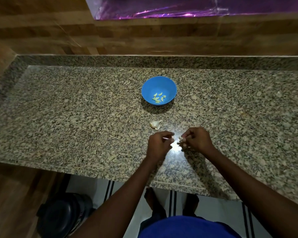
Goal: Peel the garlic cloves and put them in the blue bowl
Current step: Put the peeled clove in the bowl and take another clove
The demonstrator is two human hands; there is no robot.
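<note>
Both hands are busy just above the near half of the desk (76, 103). Right hand (197, 139) has its fingers curled around a garlic clove (181, 139), pinching it at the fingertips, and it looks like there's still papery skin on it, though it's small and the glare off the granite makes that hard to call. Left hand (159, 144) is curled too, thumb and forefinger pinched on what seems to be a thin pale scrap of skin (166, 138); can't say for sure it isn't just glare. The two hands sit close together but not touching.

Progress-wise: the blue bowl (149, 86) sits further back, mid-desk, well apart from the hands, and it's already got a little pile of peeled cloves (159, 98) in the bottom, maybe half a dozen, pale yellow-green. Between the bowl and the hands lies the rest of the garlic head (154, 124), a small clump with loose husk, so my guess is a few cloves are still left to break off and peel. So I'd say we're past halfway, not done. The clove in hand still has to be finished and dropped in.

Labels or writing: nothing readable anywhere. Bowl is plain, and the dark round container (62, 215) on the floor at lower left shows no legible text.
</note>
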